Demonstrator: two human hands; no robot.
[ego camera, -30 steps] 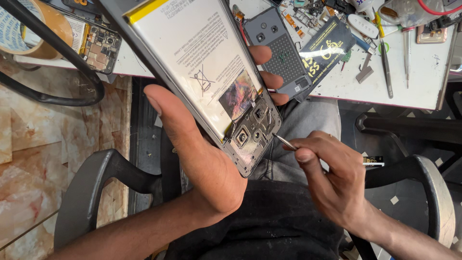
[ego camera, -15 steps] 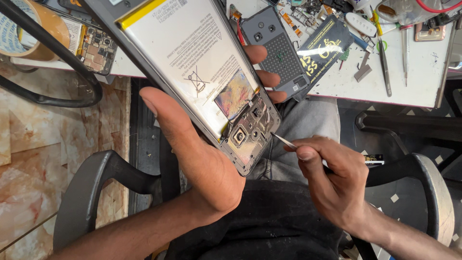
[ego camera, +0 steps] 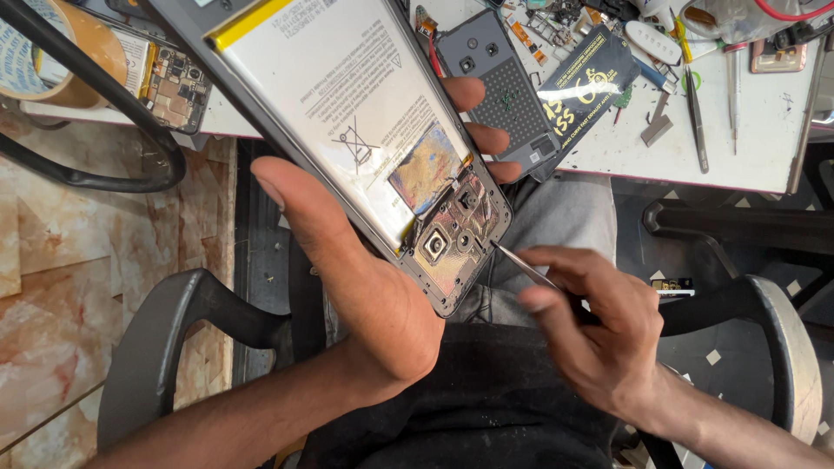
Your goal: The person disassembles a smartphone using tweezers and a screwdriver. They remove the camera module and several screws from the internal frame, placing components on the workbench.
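The right hand (ego camera: pixel 599 334) pinches a thin metal tool (ego camera: pixel 528 267) between thumb and forefinger, fingers closed around its shaft; the tool's tip touches the lower right edge of an opened smartphone (ego camera: pixel 365 139), just beside the exposed camera area (ego camera: pixel 452 243). The left hand (ego camera: pixel 365 287) grips the phone from beneath, thumb lying along the left side of the frame and fingertips (ego camera: pixel 469 91) curling over its right edge, so the phone hangs tilted above the person's lap, its bottom end toward the body. Its back is off: a large white battery (ego camera: pixel 330 95) with a yellow strip at the top fills most of the frame, and a small coppery patch sits just above the camera modules.

Behind the phone, a white workbench (ego camera: pixel 747 130) carries a dark grey back cover (ego camera: pixel 504 82), a black packet with gold print (ego camera: pixel 591 82), tweezers (ego camera: pixel 695 113) and small loose parts. To the left lie a circuit board (ego camera: pixel 174 82) and a roll of tape (ego camera: pixel 52 52). A black chair armrest (ego camera: pixel 174 347) curves below the left forearm
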